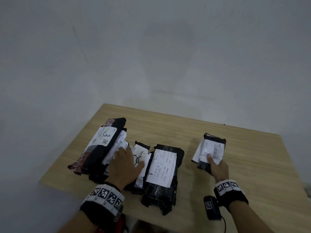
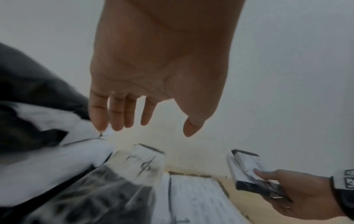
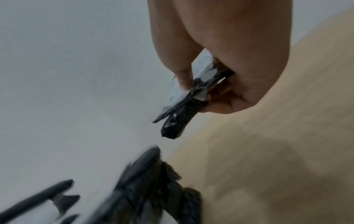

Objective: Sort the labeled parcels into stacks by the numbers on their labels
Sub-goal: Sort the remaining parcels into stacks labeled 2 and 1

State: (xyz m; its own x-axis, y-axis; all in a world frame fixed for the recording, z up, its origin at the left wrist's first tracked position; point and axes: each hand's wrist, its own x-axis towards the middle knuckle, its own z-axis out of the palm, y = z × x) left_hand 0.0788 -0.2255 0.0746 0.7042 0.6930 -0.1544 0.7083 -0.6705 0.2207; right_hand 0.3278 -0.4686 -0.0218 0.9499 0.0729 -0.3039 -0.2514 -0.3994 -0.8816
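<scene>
The right hand [image 1: 218, 167] pinches a small black parcel [image 1: 209, 148] at its near end, thumb on the white label, fingers curled beneath. The parcel's long axis runs straight away from the fingers, above bare table [image 1: 252, 157] and well apart from the pile. The left hand [image 1: 125, 163] has straight, loosely spread fingers over the pile's middle, beside the parcel marked 3 [image 1: 101, 143] and the parcel marked 1 [image 1: 162, 167]. The held label's number is unreadable; its stack probably starts under the right hand.

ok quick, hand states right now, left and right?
Left hand: open, fingers straight, over the parcels in the pile.
Right hand: gripping a small black parcel, thumb on its white label.
</scene>
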